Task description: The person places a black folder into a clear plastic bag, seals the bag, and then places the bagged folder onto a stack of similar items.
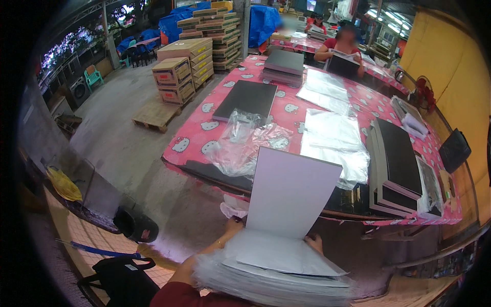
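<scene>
A white-faced pad with a thin dark edge (292, 192) stands upright in front of me. Its lower edge meets a thick pile of clear plastic sleeves (276, 279) lying over my lap. My right hand (314, 242) grips the pad's lower right side, its fingers partly hidden. Left of the pad, my left hand (234, 223) is closed beside a crumpled white cloth (235, 205) and seems to hold it. On the near table lie loose crumpled plastic bags (240, 148), a flat black-covered pad (246, 100) and stacked silvery plastic sleeves (335, 140).
More black-covered pads (394, 158) are piled at the table's right, others (284, 62) at its far end. Across the pink tablecloth (291, 108), a person (343, 51) handles a black pad. Cartons (174, 77) on a pallet, a black bin (135, 224) and a black bag (124, 279) are leftward.
</scene>
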Available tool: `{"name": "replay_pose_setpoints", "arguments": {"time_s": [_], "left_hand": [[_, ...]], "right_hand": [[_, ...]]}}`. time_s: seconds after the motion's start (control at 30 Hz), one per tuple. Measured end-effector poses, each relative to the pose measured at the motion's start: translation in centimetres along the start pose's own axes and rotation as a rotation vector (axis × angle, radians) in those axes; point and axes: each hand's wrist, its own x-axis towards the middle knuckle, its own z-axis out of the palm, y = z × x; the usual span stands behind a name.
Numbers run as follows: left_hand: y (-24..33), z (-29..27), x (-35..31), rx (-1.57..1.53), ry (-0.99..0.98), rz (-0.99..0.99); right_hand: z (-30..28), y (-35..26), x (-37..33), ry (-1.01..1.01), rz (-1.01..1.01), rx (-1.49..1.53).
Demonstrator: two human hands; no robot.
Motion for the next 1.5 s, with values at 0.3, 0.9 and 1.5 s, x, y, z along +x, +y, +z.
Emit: {"name": "replay_pose_setpoints", "arguments": {"time_s": [0.3,0.9,1.5], "left_hand": [[17.9,-10.7,11.1,0.545,0.277,0.967],[31.6,-9.2,2.9,-0.131,0.167,0.755],[35.4,-9.3,1.2,0.383,-0.345,1.245]], "right_hand": [[-7.9,-22.3,-4.2,-0.112,-0.595,0.49],[-4.5,-32.0,-5.2,-0.574,-0.394,1.347],[-13.3,-37.5,-10.8,-0.335,-1.258,-0.361]]}}
